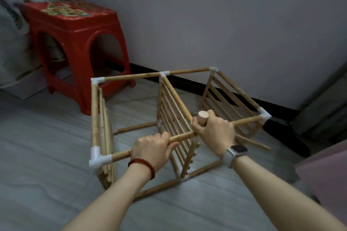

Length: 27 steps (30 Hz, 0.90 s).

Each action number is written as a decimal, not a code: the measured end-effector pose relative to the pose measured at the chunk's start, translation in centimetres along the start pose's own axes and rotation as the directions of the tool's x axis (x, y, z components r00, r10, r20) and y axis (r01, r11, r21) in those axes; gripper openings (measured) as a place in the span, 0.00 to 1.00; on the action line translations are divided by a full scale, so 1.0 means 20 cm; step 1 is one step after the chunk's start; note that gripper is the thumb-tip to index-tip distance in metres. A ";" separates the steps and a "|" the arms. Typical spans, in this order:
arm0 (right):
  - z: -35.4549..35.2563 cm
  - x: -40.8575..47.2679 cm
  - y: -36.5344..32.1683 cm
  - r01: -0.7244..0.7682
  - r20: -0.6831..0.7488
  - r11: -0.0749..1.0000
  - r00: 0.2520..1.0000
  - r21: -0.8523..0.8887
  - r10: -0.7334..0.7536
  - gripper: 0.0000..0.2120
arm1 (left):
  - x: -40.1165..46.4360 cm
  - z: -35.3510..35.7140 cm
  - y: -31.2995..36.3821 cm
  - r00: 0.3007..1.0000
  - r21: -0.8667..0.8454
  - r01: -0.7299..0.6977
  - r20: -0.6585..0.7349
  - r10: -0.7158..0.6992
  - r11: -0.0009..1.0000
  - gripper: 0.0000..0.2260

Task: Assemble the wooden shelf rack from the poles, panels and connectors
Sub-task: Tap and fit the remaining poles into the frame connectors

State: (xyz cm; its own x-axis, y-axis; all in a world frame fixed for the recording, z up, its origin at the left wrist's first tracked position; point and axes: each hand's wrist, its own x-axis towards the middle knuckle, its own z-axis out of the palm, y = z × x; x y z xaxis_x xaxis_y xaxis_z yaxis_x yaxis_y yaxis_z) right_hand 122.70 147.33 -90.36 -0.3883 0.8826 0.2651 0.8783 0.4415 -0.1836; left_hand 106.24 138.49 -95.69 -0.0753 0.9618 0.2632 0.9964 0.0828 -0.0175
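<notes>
The wooden shelf rack lies on its side on the floor, three slatted panels standing upright between long poles joined by white connectors. My left hand grips the near top pole between the left corner connector and the middle panel. My right hand is curled round the joint where that pole meets the middle panel; a short round pole end sticks up out of the fist. The connector under that hand is hidden.
A red plastic stool stands behind the rack at the left, next to grey bedding. A loose pole lies on the tiles under the right section. The wall runs close behind. A pink surface sits at the right edge.
</notes>
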 end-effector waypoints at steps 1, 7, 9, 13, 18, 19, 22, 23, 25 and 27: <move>-0.04 0.06 0.00 0.019 -0.025 1.000 1.000 -0.014 -0.019 0.16 | 0.00 0.00 0.00 1.000 -0.006 0.007 0.005 -0.007 1.000 0.21; -0.02 0.00 -0.02 -0.101 -0.179 0.984 0.976 0.150 0.127 0.15 | 0.01 -0.02 0.00 0.997 -0.043 0.026 0.079 -0.022 0.999 0.18; 0.05 -0.06 -0.03 -0.120 0.006 0.991 0.993 0.067 0.120 0.15 | 0.01 -0.02 -0.01 0.991 -0.106 0.007 0.130 0.007 0.994 0.15; 0.00 0.00 -0.06 -0.105 0.095 0.957 0.992 0.270 0.081 0.15 | -0.01 -0.10 -0.20 0.938 -0.169 -0.015 0.340 0.073 0.985 0.18; 0.04 -0.07 -0.16 -0.232 0.274 0.838 0.956 0.494 0.104 0.19 | -0.13 -0.18 -0.65 0.880 -0.146 0.165 0.468 -0.078 0.976 0.20; 0.05 -0.08 -0.18 -0.241 0.274 0.833 0.955 0.499 0.112 0.18 | -0.16 -0.19 -0.67 0.894 -0.169 0.147 0.445 -0.057 0.975 0.19; 0.08 -0.10 -0.23 -0.195 0.225 0.828 0.971 0.526 0.085 0.14 | -0.27 -0.22 -0.63 0.949 -0.197 0.082 0.316 -0.016 0.977 0.16; 0.09 -0.10 -0.23 -0.173 0.207 0.839 0.976 0.515 0.074 0.15 | -0.29 -0.22 -0.59 0.951 -0.198 0.076 0.308 -0.012 0.977 0.15; 0.09 -0.09 -0.21 -0.162 0.186 0.847 0.980 0.506 0.076 0.13 | -0.34 -0.24 -0.55 0.949 -0.165 0.017 0.312 0.036 0.986 0.14; 0.08 -0.05 -0.15 -0.160 0.197 0.876 0.977 0.456 0.075 0.11 | -0.35 -0.25 -0.51 0.932 -0.116 -0.099 0.337 0.133 0.988 0.14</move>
State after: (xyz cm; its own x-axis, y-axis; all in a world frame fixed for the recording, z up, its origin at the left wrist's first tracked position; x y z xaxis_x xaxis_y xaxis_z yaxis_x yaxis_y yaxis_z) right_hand 119.94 145.37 -91.53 -0.3685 0.9278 0.0584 0.7037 0.3195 -0.6347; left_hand 96.87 129.62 -92.48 0.0494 0.9954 -0.0819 0.9967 -0.0438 0.0686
